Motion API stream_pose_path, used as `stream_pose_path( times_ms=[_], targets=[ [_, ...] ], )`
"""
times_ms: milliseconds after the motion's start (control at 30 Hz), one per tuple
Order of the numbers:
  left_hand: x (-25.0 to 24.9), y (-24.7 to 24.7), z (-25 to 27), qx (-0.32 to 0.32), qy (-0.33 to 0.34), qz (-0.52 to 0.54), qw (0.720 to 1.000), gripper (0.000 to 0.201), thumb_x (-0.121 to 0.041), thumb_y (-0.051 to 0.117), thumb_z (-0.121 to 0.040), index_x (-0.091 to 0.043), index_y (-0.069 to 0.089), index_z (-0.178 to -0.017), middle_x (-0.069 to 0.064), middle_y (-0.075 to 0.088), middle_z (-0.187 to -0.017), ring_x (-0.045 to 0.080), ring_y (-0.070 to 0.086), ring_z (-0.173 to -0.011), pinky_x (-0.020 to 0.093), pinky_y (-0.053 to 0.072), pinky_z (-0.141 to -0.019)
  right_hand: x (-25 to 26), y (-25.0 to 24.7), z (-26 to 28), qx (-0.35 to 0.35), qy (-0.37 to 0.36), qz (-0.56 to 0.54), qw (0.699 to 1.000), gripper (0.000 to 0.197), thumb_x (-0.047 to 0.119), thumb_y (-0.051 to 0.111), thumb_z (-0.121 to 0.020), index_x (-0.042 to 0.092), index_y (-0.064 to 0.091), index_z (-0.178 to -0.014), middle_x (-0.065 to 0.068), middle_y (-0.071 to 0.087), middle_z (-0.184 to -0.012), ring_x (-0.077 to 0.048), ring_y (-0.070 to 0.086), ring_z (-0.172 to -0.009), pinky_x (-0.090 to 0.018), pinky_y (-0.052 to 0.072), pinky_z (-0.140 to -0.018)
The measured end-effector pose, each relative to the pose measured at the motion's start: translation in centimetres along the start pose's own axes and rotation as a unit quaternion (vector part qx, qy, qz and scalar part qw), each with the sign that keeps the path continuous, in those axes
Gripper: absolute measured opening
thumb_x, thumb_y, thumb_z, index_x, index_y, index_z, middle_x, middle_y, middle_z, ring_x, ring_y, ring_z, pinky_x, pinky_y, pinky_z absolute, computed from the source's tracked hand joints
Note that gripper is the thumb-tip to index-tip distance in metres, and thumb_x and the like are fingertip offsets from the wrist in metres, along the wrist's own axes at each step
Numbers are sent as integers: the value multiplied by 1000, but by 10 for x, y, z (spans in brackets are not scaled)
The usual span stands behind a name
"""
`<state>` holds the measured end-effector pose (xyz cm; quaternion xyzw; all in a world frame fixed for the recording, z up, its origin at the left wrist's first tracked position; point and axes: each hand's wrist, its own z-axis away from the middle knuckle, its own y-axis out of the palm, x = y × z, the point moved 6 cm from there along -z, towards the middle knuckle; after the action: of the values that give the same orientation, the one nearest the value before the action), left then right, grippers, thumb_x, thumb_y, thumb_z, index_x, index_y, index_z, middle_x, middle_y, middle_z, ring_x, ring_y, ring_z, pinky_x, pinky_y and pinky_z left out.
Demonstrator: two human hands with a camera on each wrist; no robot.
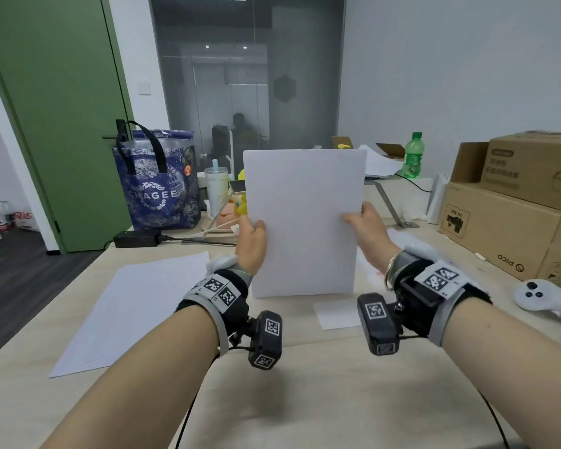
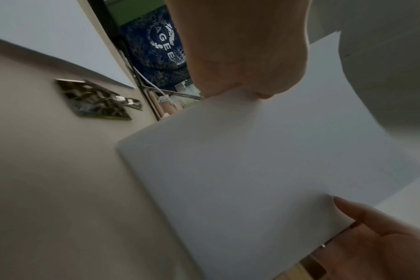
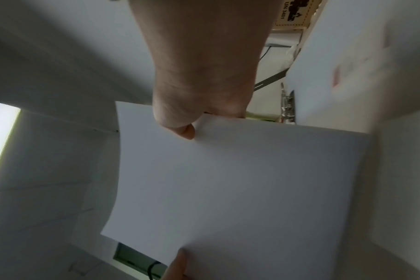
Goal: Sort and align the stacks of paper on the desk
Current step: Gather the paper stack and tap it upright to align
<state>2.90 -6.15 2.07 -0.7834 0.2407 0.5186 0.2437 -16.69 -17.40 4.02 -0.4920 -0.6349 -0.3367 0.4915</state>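
A stack of paper [image 1: 303, 222] is being held upright over the desk [image 1: 305, 400], bottom edge at or just above the desktop; contact cannot be told. It is being pinched on its left edge by the left hand [image 1: 251, 244] and on its right edge by the right hand [image 1: 366, 231], thumbs on the near face, fingers curled behind. In the right wrist view the thumb [image 3: 185, 130] is being pressed flat on the sheet face.

Risks, as judged: sheets are likely being fanned or slid out if the pinch is loosened too far while the stack is being tapped square; the bottom edge is likely being crumpled if it is brought down at a tilt. The upper part is unsupported and is already being bowed slightly in the wrist views, so sheets could be bent or curled over. The small white sheet [image 1: 337, 314] lying just beside the stack's foot could be caught under it.

Materials: plain white office paper, smooth, matte, thin, flexible, rectangular, corners looking fairly even at the top. Another loose pile [image 1: 133, 306] is lying flat to the left, sheets visibly offset, not yet aligned. The desk surface is being seen as pale, smooth, wood-look laminate. Stiff brown cardboard boxes [image 1: 512, 215] are sitting at the right, well apart.
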Motion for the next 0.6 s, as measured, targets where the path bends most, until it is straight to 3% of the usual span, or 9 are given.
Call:
stream_pose_path(
  times_ms=[133,200,267,433,600],
  targets=[
    [19,3,6,9,-20,-9,1000,20,-8,35,-99,-6,37,-120,14,53,-120,28,51,-118,30,38,-94,-20,7,12,21,-3,26,999,33,-4,46,-87,10,53,-116,-1,62,-102,-11,59,-85,-17,46,-67],
    [18,4,7,9,-28,0,1000,16,-9,36,-99,-9,35,-115,11,51,-115,24,51,-110,36,40,-98,-20,3,11,0,-3,21,1000,36,-5,43,-86,5,55,-118,-4,62,-102,-13,59,-84,-16,45,-64],
    [20,6,9,20,-40,4,999,24,-11,39,-98,-4,35,-121,13,51,-121,23,51,-110,40,40,-104,-24,0,12,-11,1,20,1000,34,-4,43,-87,8,56,-116,-3,61,-101,-10,58,-81,-14,44,-61],
    [31,11,16,42,-86,-25,995,44,0,37,-92,3,26,-135,16,46,-133,31,48,-123,43,39,-107,-35,5,13,-17,-4,89,996,38,-3,44,-86,2,55,-122,-8,63,-112,-25,60,-101,-20,43,-64],
    [29,10,9,41,-121,-35,991,44,-4,38,-91,1,30,-134,19,49,-129,35,51,-120,48,40,-106,-25,6,2,-17,-11,127,992,31,4,44,-91,2,54,-120,-14,62,-118,-19,53,-93,-26,43,-78]
  ],
)
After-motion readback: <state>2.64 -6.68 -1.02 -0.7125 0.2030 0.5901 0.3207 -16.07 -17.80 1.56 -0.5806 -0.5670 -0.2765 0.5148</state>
